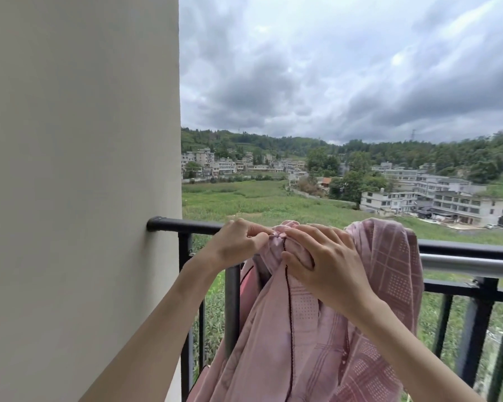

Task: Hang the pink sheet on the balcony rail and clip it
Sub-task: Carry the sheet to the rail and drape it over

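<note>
Now left hand [234,245] and right hand [324,258] both pinch bunched sheet [302,329] on rail [186,226], wall at 9 o'clock; unclipped, wind may drag it off.

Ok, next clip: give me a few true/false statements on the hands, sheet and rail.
1. The sheet hangs over the rail. True.
2. The left hand rests flat on the wall. False: it pinches a bunched bit of sheet at the rail's top.
3. The right hand grips the sheet. True.
4. The sheet is plain white. False: it is pink with a check pattern.
5. A clip is plainly visible on the sheet. False: none can be made out.
</note>
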A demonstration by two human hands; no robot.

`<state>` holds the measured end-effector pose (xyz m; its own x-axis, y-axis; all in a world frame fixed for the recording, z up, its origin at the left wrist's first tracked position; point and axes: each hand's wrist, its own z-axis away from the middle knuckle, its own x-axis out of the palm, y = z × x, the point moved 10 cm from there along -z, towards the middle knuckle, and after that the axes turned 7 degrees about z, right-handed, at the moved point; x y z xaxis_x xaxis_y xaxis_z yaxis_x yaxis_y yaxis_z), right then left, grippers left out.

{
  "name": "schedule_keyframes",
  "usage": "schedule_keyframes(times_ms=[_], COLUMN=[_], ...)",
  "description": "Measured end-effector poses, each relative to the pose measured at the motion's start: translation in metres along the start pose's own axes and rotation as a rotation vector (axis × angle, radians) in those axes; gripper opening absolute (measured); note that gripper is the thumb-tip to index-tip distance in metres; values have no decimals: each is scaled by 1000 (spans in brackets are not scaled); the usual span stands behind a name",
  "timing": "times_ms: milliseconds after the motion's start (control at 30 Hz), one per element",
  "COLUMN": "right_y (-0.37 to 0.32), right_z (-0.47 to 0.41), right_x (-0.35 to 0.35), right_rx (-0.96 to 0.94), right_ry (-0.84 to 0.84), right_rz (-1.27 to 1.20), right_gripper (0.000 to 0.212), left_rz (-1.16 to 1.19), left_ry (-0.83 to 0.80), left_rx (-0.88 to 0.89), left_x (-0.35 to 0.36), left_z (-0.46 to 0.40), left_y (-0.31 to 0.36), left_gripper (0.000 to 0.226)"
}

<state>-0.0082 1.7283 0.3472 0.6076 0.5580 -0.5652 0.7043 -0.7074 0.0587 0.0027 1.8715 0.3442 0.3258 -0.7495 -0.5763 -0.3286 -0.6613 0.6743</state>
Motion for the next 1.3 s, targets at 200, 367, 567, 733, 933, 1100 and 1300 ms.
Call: schedule_keyframes(times_ms=[200,367,567,733,933,1100,1300], right_y=[0,15,80,92,30,27,25], right_z=[14,62,151,170,194,188,205], right_x=[3,-13,-27,45,79,81,85], right_rx=[17,68,383,629,549,700,571], right_ry=[8,132,309,-225,-594,-568,-613], right_rz=[-19,-121,-267,-1035,-1299,-1430,-1301], right_gripper=[51,50,62,103,94,25,26], left_rz=[-196,-39,299,346,439,454,317], left_ry=[195,346,281,253,284,239,156], left_rx=[121,137,-89,-347,-430,-459,-606], left_x=[5,26,98,126,143,178,213], left_z=[26,75,128,136,159,179,222], left_y=[-1,-4,-25,-48,-42,-42,-89], left_gripper=[42,78,100,70,52,62,56])
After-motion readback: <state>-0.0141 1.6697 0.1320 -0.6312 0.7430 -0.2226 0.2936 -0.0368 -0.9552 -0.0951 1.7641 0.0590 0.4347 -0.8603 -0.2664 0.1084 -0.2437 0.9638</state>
